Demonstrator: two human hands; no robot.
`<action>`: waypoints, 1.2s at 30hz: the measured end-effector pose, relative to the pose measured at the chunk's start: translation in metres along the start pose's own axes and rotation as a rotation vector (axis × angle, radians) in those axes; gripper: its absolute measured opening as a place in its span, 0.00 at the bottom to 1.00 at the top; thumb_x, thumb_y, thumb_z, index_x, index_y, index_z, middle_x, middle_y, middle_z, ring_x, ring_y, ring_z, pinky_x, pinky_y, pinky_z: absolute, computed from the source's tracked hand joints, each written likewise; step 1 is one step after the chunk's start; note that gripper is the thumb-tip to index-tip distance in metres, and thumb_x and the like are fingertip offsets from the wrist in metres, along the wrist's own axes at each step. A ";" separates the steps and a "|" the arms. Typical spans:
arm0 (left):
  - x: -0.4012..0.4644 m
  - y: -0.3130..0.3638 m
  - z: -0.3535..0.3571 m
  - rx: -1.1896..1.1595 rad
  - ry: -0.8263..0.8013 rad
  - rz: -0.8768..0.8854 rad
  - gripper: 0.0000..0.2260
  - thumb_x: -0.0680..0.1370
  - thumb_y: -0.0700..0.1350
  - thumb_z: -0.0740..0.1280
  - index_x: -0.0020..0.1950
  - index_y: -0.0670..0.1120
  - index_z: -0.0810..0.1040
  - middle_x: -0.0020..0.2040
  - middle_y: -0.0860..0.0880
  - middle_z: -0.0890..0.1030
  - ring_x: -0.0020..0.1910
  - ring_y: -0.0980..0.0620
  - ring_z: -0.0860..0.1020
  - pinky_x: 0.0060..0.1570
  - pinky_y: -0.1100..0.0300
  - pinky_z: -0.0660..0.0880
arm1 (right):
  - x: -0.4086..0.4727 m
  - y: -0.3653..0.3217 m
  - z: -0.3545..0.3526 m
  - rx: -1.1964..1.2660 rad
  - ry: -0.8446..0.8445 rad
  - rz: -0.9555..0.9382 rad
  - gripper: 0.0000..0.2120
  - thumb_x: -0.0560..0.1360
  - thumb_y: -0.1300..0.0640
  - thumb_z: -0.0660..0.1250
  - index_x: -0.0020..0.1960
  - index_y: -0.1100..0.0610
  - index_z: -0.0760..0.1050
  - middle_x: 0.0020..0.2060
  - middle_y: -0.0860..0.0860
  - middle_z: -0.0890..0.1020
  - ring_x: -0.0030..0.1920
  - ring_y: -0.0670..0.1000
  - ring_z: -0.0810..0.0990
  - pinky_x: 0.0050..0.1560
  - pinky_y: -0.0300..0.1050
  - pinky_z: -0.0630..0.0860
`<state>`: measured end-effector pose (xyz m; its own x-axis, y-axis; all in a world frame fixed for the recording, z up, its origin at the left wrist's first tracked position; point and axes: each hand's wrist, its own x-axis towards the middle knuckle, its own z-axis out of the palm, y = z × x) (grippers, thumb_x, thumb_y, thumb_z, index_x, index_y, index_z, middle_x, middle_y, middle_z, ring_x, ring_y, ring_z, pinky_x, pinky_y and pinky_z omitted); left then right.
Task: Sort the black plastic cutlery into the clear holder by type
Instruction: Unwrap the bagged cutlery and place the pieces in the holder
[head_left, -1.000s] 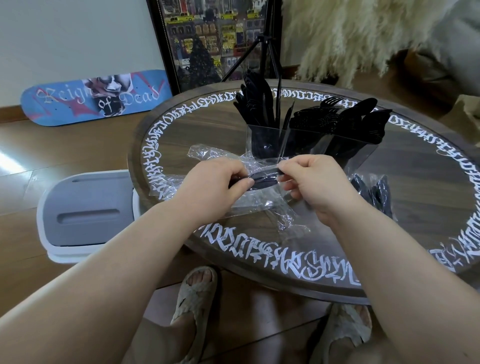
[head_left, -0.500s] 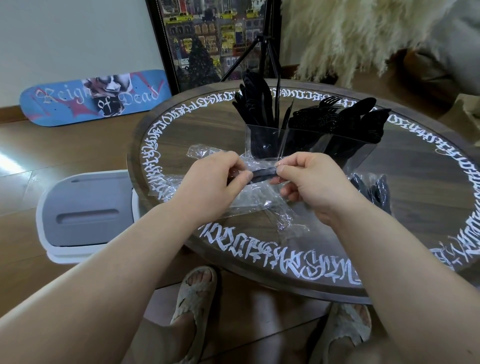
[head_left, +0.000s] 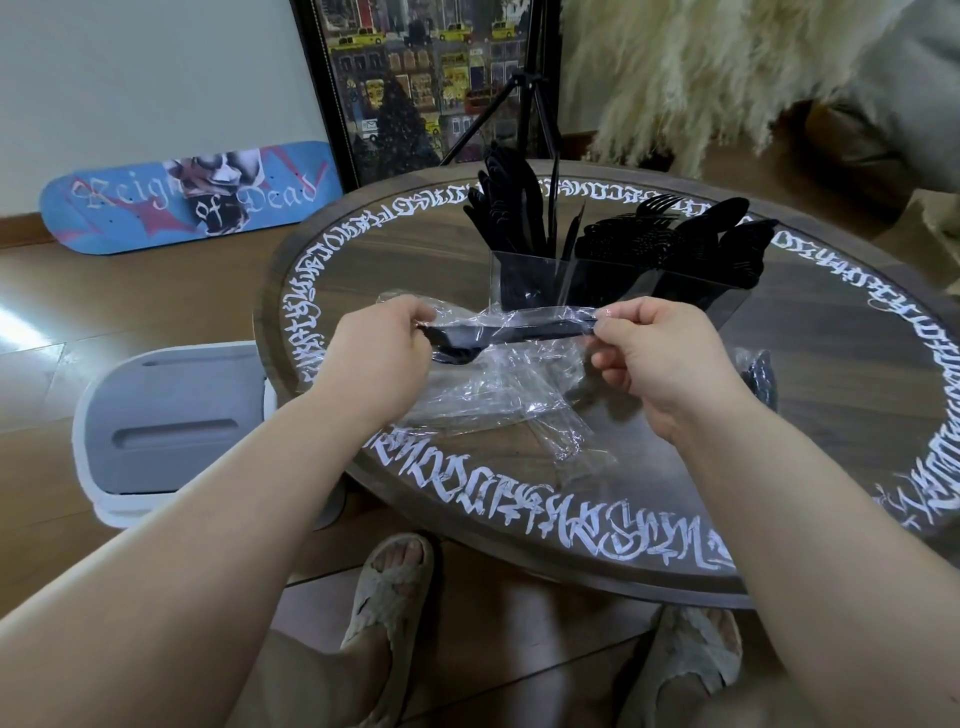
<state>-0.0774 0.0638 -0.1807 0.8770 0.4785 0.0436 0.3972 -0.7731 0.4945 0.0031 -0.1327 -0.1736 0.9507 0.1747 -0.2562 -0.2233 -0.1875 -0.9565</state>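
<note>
Left hand (head_left: 382, 353): pinches black plastic spoon (head_left: 498, 340), apparently its bowl end.
Right hand (head_left: 660, 358): pinches thin clear plastic wrapper (head_left: 550, 317) on spoon's handle.
Clear plastic holder (head_left: 613, 291): behind spoon.

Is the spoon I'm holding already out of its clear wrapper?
No, the black spoon is partly inside the clear wrapper, pinched at opposite ends by the left hand and right hand.

Spoon (head_left: 498, 338): bowl end partly behind the left hand (head_left: 382, 358), handle tip under the right hand's fingers (head_left: 621, 317).
Holder (head_left: 613, 288): cutlery inside merges into black masses; counts unreadable.
Bag (head_left: 761, 371): mostly behind the right hand (head_left: 660, 358).
Tabletop (head_left: 857, 395): right rim cut off.
</note>
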 end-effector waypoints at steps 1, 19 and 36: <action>0.001 0.000 0.000 -0.003 0.021 0.004 0.15 0.79 0.39 0.57 0.62 0.48 0.76 0.44 0.49 0.80 0.38 0.51 0.75 0.43 0.61 0.68 | 0.000 0.000 0.000 -0.003 0.000 0.007 0.09 0.77 0.67 0.62 0.40 0.57 0.76 0.33 0.53 0.80 0.28 0.45 0.74 0.26 0.33 0.71; 0.003 0.006 -0.002 -0.228 0.084 -0.033 0.06 0.77 0.41 0.61 0.45 0.50 0.76 0.35 0.53 0.77 0.32 0.52 0.73 0.31 0.60 0.69 | 0.002 -0.002 -0.005 0.193 0.003 0.134 0.06 0.76 0.61 0.67 0.41 0.56 0.75 0.33 0.53 0.81 0.26 0.43 0.74 0.27 0.35 0.71; 0.002 0.000 -0.001 -0.070 0.104 -0.062 0.04 0.77 0.40 0.58 0.48 0.46 0.72 0.41 0.48 0.77 0.41 0.48 0.73 0.37 0.56 0.64 | 0.002 -0.003 -0.008 0.189 0.028 0.100 0.06 0.75 0.60 0.70 0.39 0.56 0.76 0.30 0.51 0.80 0.23 0.42 0.73 0.25 0.34 0.71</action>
<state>-0.0761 0.0654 -0.1802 0.8174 0.5675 0.0993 0.4262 -0.7116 0.5585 0.0075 -0.1397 -0.1700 0.9268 0.1370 -0.3498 -0.3509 -0.0172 -0.9363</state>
